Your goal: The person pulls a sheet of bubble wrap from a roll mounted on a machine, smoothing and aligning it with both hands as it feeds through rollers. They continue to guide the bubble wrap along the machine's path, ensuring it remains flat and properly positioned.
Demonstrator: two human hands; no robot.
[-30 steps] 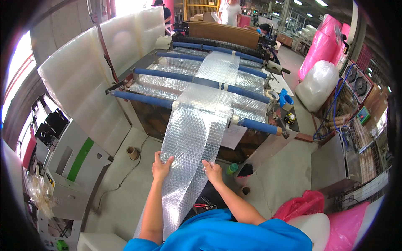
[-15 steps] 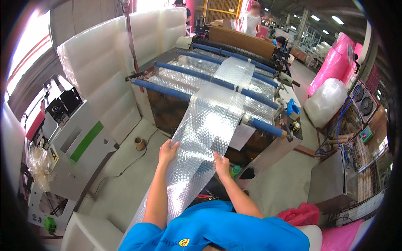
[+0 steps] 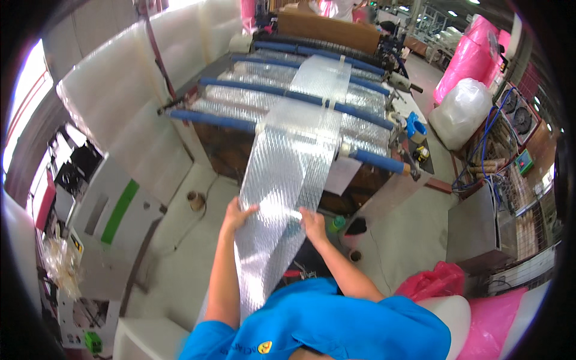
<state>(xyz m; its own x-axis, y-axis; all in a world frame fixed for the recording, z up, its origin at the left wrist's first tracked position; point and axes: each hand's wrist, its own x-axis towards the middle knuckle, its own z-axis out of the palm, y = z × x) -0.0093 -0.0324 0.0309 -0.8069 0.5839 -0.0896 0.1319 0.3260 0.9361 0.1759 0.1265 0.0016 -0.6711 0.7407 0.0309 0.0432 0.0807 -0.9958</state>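
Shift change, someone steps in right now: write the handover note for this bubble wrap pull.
Left hand: gripping the left edge of the bubble wrap strip.
Right hand: gripping the right edge.
Strip runs from the machine's blue rollers down between both hands, toward the body.
Done: a length drawn off the machine, hanging between rollers and hands.
Left: strip uncut, attached to the web.

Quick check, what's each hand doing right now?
Left hand: closed on the left edge of the bubble wrap strip.
Right hand: gripping the strip's right edge.
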